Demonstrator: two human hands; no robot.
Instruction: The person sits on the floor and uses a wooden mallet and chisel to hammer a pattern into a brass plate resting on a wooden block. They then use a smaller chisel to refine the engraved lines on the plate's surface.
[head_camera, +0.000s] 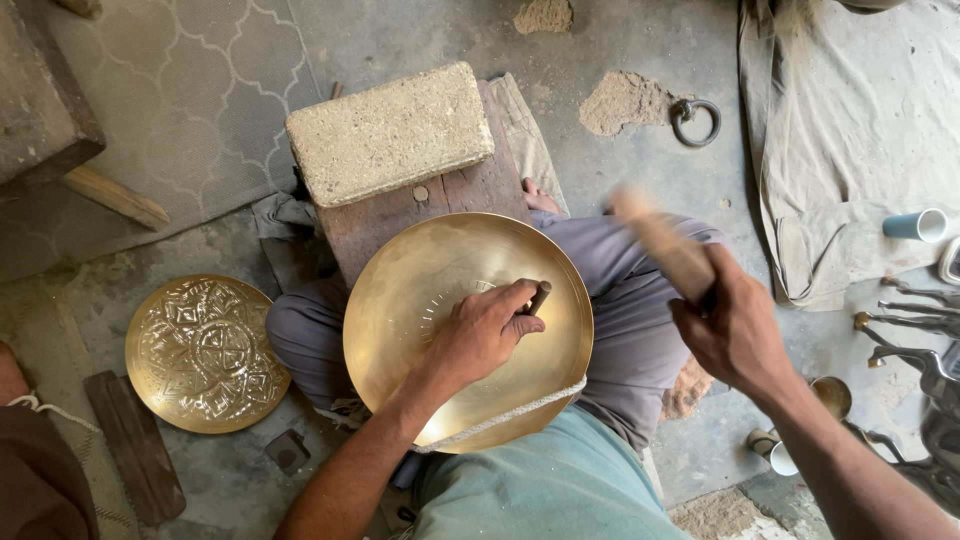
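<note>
Across the lap, a round, shallow, plain brass plate (440, 300) is propped, its far edge leaning on a worn wooden block (400, 215) under a pale stone brick (390, 130). Left hand (480, 335) is rested on the plate's face, grip closed tight round a short dark metal punch (540, 297) with its tip set against the brass. Right hand (735, 335) is raised off to the side, grip wrapped shut on a wooden mallet (662, 243), blurred. An engraved round brass plate (205, 352) is laid on the concrete floor (640, 50) nearby.
</note>
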